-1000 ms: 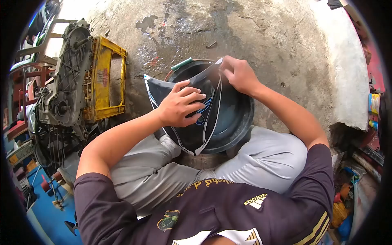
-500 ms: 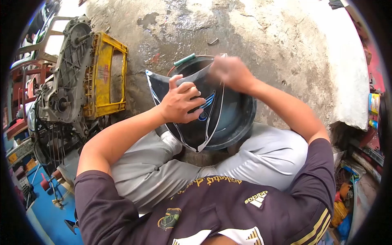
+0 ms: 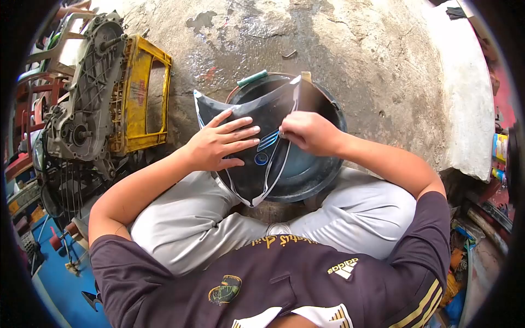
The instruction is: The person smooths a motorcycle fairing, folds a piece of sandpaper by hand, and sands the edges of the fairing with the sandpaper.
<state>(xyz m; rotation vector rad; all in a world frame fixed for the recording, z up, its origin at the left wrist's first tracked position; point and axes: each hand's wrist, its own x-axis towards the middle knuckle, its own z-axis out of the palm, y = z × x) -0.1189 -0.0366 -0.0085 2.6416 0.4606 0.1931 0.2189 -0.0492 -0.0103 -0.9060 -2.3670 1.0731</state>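
Observation:
A glossy black panel [image 3: 249, 175] with white edging and blue stripes lies tilted over a round black basin [image 3: 322, 175] between my legs. My left hand [image 3: 223, 140] rests on the panel's left part, fingers spread. At the panel's right edge, beside the blue stripes, my right hand [image 3: 307, 133] is closed in a pinch. Whatever is between its fingertips is too small to make out. The basin's inside shows to the right of the panel, below my right hand.
To the left, a yellow crate [image 3: 143, 95] stands beside a grey metal engine casing [image 3: 90, 93]. A green handle [image 3: 252, 78] lies at the basin's far rim. A small bent metal piece [image 3: 290, 54] is on the wet concrete floor [image 3: 372, 71]. A pale ledge [image 3: 467, 98] runs along the right.
My right hand has come down from the panel's upper right corner to its right edge. My left hand has shifted slightly left and flattened, with its fingers spread.

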